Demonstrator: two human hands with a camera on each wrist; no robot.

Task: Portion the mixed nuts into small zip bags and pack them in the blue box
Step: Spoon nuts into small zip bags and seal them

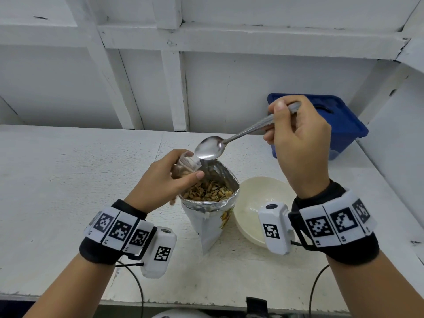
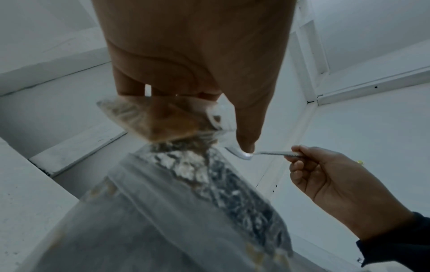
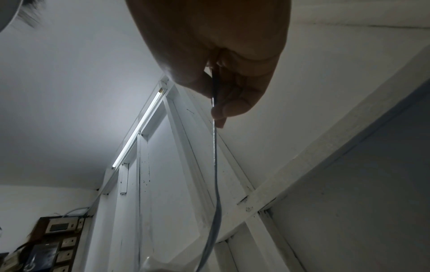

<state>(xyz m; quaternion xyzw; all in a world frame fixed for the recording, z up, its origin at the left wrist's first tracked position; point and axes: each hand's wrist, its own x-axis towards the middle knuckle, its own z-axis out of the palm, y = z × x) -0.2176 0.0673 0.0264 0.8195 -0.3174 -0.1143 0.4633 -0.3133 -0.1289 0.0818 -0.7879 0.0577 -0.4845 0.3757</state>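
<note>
While both hands hover over the white table (image 1: pixel 68 180), this is how things stand:

Left hand (image 1: pixel 160 182): fingers and thumb curled round a small clear zip bag (image 1: pixel 187 162), pinching it near its mouth; the left wrist view shows the zip bag (image 2: pixel 160 121) partly filled with brownish nuts and hanging just above the foil rim of the big bag.

Right hand (image 1: pixel 298 138): closed on the handle of a metal spoon (image 1: pixel 211 148), thumb on top and fingers wrapped underneath; the right wrist view shows the handle (image 3: pixel 215 147) pinched edge-on.

Spoon bowl: empty and shiny, held level at the zip bag's mouth, directly above the nut bag's far edge.

Nut bag (image 1: pixel 208 203): a foil-lined pouch standing open at table centre, top rolled down, mixed nuts (image 1: pixel 206 191) filling it close to the rim.

Bowl (image 1: pixel 257 203): cream-coloured, at 3 o'clock from the nut bag, just beside it; nothing visible inside.

Blue box (image 1: pixel 339 120): at 1 o'clock from the nut bag, near the back right corner, lid on, partly hidden behind the right hand.
</note>
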